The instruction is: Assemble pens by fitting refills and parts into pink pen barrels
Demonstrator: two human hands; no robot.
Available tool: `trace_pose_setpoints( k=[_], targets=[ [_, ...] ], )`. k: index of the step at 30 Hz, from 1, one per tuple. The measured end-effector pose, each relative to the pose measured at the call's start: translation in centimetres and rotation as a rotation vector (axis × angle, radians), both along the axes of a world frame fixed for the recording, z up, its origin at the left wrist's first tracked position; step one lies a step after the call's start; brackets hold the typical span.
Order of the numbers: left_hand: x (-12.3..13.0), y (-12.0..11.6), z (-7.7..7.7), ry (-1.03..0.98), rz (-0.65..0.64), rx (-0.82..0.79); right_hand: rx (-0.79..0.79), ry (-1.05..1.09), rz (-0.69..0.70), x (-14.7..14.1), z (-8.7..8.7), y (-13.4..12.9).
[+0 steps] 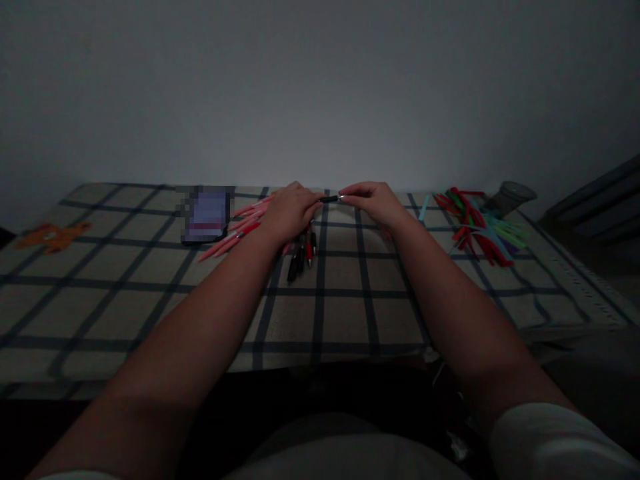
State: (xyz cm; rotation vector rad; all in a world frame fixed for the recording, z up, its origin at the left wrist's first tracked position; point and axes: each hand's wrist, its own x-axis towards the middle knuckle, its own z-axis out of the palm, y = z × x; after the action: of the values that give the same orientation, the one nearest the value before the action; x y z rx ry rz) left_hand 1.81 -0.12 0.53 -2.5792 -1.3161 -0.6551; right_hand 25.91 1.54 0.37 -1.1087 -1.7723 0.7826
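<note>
Between my two hands is a black pen [329, 199] with a silvery end, lying almost level above the table. My left hand [295, 208] is closed round its left end. At the silvery tip on the right, the thumb and fingers of my right hand [374, 201] pinch it. Under and left of my left hand lie several pink pens [235, 239], one with a red part. Several black pens [295, 263] and a red pen [309, 253] lie just below that hand, partly hidden by it.
A checked cloth [345, 320] covers the table, which meets a plain wall. At left are an orange flat figure [54, 237] and a pixelated tablet-like device [207, 215]. On the right, coloured strips [480, 230] lie by a tipped clear cup [513, 193]. A dark slatted chair back [600, 190] stands beyond.
</note>
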Motion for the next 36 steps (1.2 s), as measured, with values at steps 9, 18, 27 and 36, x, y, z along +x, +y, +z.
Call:
trace_pose_setpoints(
  k=[9, 18, 27, 36],
  targets=[
    [0.03, -0.03, -0.08, -0.005, -0.028, 0.003, 0.002, -0.039, -0.008, 0.07, -0.06, 0.02],
    [0.04, 0.02, -0.10, 0.006, -0.027, -0.009, 0.039, -0.052, -0.009, -0.23, 0.44, -0.38],
    [0.09, 0.14, -0.27, 0.043, -0.059, 0.003, 0.089, -0.066, 0.011, -0.14, 0.22, -0.28],
    [0.23, -0.15, -0.18, -0.002, -0.062, 0.002, 0.090, -0.090, -0.032, -0.51, 0.62, -0.68]
  ],
)
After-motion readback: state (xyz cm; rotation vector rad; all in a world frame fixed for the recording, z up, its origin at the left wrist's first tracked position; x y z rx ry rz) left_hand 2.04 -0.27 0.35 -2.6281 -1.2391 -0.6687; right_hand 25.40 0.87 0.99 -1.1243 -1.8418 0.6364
